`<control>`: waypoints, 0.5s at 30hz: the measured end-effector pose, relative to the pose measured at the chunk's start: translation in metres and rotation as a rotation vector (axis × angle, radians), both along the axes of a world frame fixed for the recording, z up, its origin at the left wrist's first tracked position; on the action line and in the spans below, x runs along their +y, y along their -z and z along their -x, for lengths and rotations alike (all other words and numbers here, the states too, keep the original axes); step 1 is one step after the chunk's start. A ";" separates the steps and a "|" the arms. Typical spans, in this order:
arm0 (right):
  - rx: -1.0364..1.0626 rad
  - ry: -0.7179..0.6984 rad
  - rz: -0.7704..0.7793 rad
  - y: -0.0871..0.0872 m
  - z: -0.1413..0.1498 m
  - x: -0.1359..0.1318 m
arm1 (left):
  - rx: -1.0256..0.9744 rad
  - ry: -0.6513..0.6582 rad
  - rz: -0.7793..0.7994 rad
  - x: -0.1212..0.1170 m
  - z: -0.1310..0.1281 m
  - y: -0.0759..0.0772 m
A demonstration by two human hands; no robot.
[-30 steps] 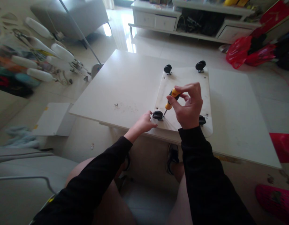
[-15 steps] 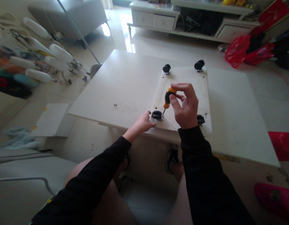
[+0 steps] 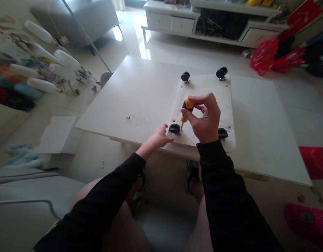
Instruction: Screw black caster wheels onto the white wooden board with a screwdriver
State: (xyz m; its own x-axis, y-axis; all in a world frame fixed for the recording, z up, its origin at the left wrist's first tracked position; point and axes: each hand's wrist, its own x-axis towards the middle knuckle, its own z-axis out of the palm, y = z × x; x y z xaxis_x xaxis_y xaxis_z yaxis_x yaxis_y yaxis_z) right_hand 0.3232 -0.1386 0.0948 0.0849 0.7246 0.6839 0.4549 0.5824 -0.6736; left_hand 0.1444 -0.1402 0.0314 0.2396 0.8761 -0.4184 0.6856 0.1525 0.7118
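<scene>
My right hand (image 3: 207, 117) is closed around the handle of a yellow-and-black screwdriver (image 3: 187, 106). The screwdriver slants down, its tip at the metal mount beside the near-left black caster (image 3: 174, 128). That caster sits on a corner of a white board (image 3: 203, 94), which lies wheels-up on the table. At this same corner rests my left hand (image 3: 158, 137), thumb and fingers spread on either side of the caster's outer edge. Other casters stand at the far-left (image 3: 185, 76), far-right (image 3: 222, 72) and near-right (image 3: 222, 133) corners. The screw under the tip is too small to make out.
A small dark screw (image 3: 128, 117) and some crumbs lie on the white table (image 3: 109, 101), left of the board. A white cabinet (image 3: 172, 22) stands beyond, with red plastic bags (image 3: 265, 57) at its right. A white box (image 3: 59, 134) is on the floor at left.
My right hand's fingers and thumb have shifted on the screwdriver handle, and the handle leans slightly more to the left. My left hand stays by the caster.
</scene>
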 end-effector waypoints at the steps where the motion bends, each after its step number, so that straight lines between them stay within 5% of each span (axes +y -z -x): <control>1: -0.005 -0.003 0.006 0.001 0.000 0.000 | 0.011 0.005 0.000 0.000 0.000 0.000; 7: 0.035 -0.063 0.082 0.011 -0.003 0.000 | 0.040 0.024 -0.032 0.003 0.003 0.003; 15: 0.138 0.103 -0.014 0.009 -0.001 0.002 | -0.002 0.009 -0.120 0.007 0.006 0.007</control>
State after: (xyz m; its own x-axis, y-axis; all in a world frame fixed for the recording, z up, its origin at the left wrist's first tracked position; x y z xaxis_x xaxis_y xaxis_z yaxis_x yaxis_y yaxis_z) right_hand 0.3238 -0.1369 0.0863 0.2519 0.6974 0.6710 0.4167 0.5476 -0.7256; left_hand 0.1388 -0.1333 0.0245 0.2488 0.9175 -0.3103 0.6850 0.0598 0.7260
